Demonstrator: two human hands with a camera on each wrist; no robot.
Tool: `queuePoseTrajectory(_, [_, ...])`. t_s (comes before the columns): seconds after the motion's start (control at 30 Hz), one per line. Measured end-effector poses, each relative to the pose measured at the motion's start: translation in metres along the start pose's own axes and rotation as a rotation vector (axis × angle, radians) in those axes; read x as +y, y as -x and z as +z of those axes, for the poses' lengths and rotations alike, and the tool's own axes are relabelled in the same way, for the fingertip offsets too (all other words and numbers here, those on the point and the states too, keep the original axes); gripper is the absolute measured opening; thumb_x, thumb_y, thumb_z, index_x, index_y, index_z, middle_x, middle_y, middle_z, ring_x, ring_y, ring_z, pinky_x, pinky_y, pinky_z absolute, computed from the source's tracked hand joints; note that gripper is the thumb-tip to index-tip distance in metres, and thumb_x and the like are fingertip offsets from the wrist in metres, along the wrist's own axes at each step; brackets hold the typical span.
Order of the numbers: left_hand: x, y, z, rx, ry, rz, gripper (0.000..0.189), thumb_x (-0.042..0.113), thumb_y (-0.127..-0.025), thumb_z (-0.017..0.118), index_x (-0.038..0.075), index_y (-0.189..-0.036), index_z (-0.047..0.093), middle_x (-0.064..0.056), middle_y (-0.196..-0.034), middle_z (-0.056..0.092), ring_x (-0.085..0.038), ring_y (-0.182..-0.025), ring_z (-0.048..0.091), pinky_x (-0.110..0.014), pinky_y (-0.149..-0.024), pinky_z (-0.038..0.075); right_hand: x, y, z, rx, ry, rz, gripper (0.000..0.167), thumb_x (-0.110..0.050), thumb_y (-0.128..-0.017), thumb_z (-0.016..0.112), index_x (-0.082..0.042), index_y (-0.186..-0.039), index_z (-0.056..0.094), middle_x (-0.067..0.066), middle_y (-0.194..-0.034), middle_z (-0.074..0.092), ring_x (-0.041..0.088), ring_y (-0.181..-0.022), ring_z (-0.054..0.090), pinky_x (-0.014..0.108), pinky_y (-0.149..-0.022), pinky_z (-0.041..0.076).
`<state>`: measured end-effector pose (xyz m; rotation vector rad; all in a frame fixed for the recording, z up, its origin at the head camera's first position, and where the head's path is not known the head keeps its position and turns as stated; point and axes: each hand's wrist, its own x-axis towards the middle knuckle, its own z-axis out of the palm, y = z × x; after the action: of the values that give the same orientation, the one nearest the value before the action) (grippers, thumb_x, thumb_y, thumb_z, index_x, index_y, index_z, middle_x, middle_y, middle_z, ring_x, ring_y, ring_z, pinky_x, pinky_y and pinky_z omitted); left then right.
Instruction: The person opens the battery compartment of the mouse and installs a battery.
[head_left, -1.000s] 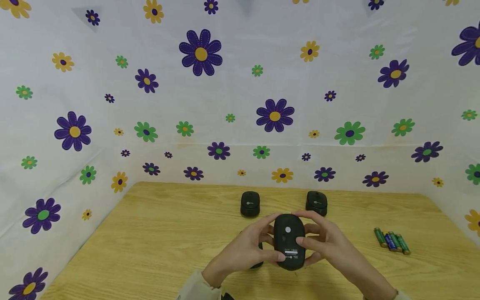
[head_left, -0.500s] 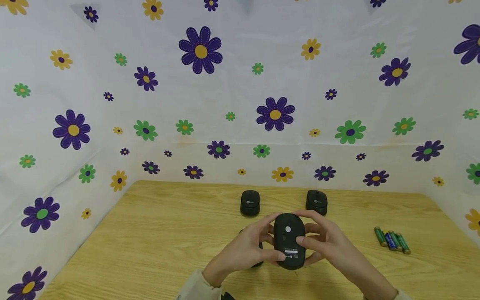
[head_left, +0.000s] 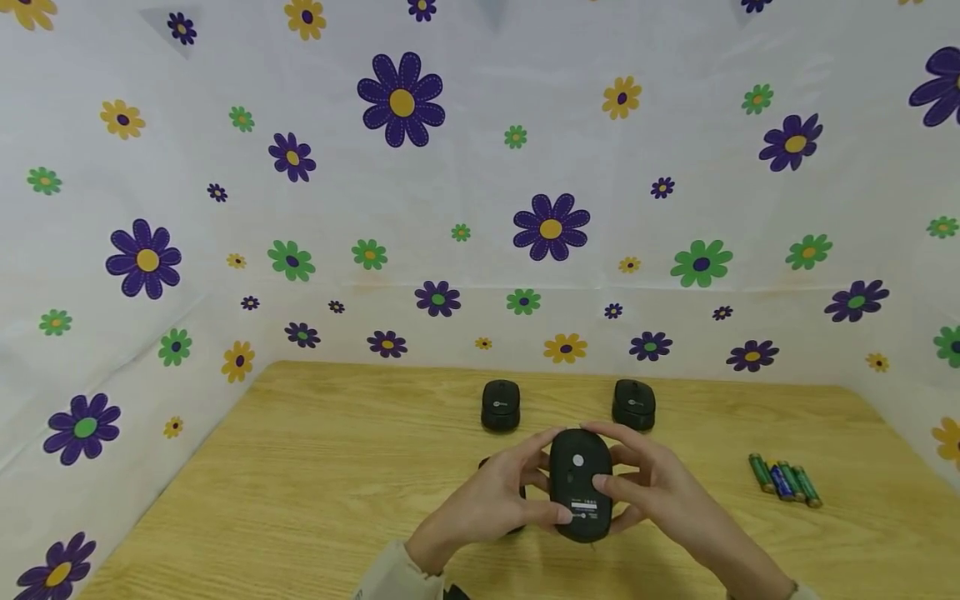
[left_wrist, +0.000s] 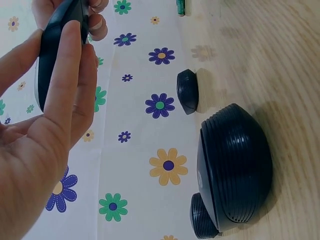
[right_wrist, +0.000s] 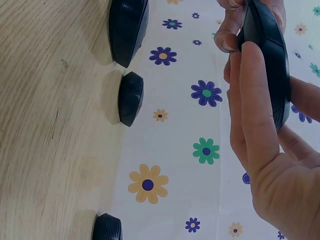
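A black computer mouse (head_left: 581, 492) is held up above the table, its underside with a white round spot and a printed label facing the head camera. My left hand (head_left: 487, 496) grips its left side, the thumb lying across the lower label. On the opposite side my right hand (head_left: 660, 483) holds it, thumb pressed on the underside. Both wrist views show the mouse edge-on between the fingers: the left wrist view with the left hand (left_wrist: 45, 130), the right wrist view with the right hand (right_wrist: 270, 130).
Two black mice stand at the back, one left (head_left: 500, 406) and one right (head_left: 633, 405). Another mouse (left_wrist: 235, 165) sits on the table, mostly behind my left hand in the head view. Several green and blue batteries (head_left: 784, 481) lie to the right. A flowered cloth (head_left: 465, 192) surrounds the wooden table (head_left: 322, 467).
The head view has shifted very slightly. Both hands keep the same hold on the mouse, which has barely moved.
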<state>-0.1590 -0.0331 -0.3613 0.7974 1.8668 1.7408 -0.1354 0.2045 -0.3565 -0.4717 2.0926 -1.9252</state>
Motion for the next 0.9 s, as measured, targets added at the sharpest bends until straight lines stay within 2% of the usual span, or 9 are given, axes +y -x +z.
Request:
queuePoseTrajectory(0.53, [0.0019,0.0017,-0.0004,0.029,-0.044,-0.025,0.083,-0.007,-0.088,0.074,0.012,-0.158,0.035,-0.006,-0.117,0.066,-0.014,-0.096,0.067,-0.026,-0.076,0.060,-0.0016,0.0001,0.0083,0.033,0.072,-0.042,0.055,0.000,-0.102,0.057,0.006,-0.151,0.032,0.033,-0.122,0.056,0.041,-0.097,0.069,0.048,-0.061,0.063])
queuePoseTrajectory(0.9, [0.0004,0.0003,0.0001,0.016,-0.002,-0.029,0.083,-0.008,-0.087,0.073,0.013,-0.158,0.035,-0.007,-0.116,0.065,-0.014,-0.096,0.067,-0.031,-0.072,0.062,-0.0020,0.0021,0.0102,0.065,0.113,-0.081,0.051,0.005,-0.102,0.053,0.006,-0.148,0.032,0.036,-0.121,0.057,0.043,-0.095,0.069,0.046,-0.058,0.063])
